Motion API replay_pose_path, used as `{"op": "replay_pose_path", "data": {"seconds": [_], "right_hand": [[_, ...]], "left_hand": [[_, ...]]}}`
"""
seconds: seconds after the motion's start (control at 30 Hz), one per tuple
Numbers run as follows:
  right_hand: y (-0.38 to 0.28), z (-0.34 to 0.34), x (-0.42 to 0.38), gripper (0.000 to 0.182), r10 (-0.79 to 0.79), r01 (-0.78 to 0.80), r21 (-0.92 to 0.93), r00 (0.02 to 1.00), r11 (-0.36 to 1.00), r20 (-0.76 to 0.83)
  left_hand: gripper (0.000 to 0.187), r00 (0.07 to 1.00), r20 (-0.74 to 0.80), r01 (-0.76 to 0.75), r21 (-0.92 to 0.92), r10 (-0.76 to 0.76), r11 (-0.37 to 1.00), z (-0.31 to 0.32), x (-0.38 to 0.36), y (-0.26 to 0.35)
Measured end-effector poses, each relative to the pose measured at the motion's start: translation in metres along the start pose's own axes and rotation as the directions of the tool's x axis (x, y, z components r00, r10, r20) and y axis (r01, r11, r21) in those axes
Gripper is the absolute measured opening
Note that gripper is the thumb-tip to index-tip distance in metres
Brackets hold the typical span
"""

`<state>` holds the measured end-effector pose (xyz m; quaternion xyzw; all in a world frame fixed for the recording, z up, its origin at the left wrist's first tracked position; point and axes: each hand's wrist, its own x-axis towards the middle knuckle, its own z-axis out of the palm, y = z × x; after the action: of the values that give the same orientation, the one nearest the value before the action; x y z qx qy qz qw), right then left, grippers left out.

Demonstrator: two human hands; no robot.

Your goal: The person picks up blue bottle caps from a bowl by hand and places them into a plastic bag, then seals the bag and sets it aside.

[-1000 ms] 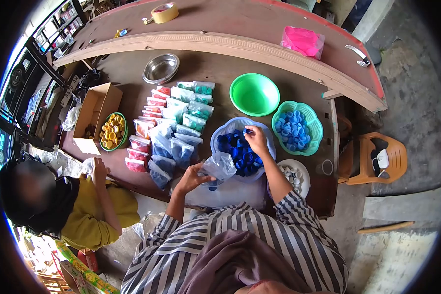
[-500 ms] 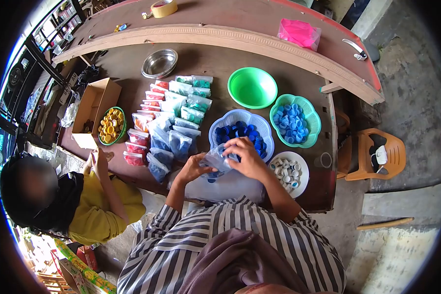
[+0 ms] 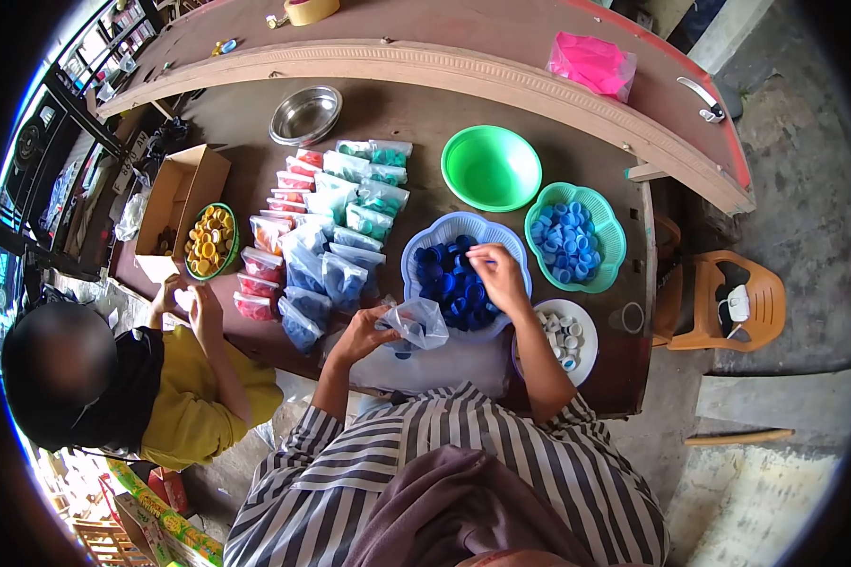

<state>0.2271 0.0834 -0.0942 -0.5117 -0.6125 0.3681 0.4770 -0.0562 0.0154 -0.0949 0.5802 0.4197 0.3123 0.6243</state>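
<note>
Many filled packets (image 3: 326,236) laid on worktop (image 3: 416,118) | clear bag (image 3: 416,321) gripped by left hand (image 3: 361,333), barely filled | right hand (image 3: 497,274) pinching dark blue caps (image 3: 449,279); basket well stocked.

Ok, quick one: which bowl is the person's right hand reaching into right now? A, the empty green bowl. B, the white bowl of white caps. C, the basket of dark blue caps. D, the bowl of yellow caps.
C: the right hand is over the basket of dark blue caps, fingers pinching a cap, while the left hand holds a clear plastic bag.
</note>
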Motion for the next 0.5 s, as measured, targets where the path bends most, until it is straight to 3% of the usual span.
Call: {"op": "replay_pose_path", "data": {"seconds": [0.07,0.2,0.27,0.33,0.47,0.5], "right_hand": [[0.04,-0.009,0.013,0.006,0.043,-0.062,-0.368,0.997,0.928,-0.058],[0.075,0.01,0.03,0.009,-0.091,0.107,-0.507,0.994,0.855,0.056],[0.087,0.024,0.037,0.014,-0.166,0.212,-0.67,0.977,0.711,0.133],[0.094,0.037,0.042,0.017,-0.086,0.184,-0.825,0.983,0.534,0.164],[0.097,0.04,0.043,0.014,0.04,0.06,-0.835,0.994,0.547,0.098],[0.097,0.037,0.042,0.013,0.114,-0.092,-0.674,0.993,0.733,-0.011]], "left_hand": [[0.032,1.0,-0.011,0.008,0.013,-0.008,1.0,-0.004,0.002,-0.002],[0.032,0.998,-0.046,0.042,0.021,-0.041,0.999,-0.004,0.008,0.002],[0.032,0.996,-0.056,0.076,0.032,-0.074,0.997,-0.003,0.01,0.002],[0.033,0.991,-0.076,0.109,0.042,-0.106,0.993,-0.003,0.013,0.006],[0.036,0.992,-0.052,0.117,0.103,-0.112,0.988,-0.004,0.014,0.01],[0.036,0.991,-0.061,0.124,0.104,-0.118,0.987,-0.004,0.014,0.01]]}}
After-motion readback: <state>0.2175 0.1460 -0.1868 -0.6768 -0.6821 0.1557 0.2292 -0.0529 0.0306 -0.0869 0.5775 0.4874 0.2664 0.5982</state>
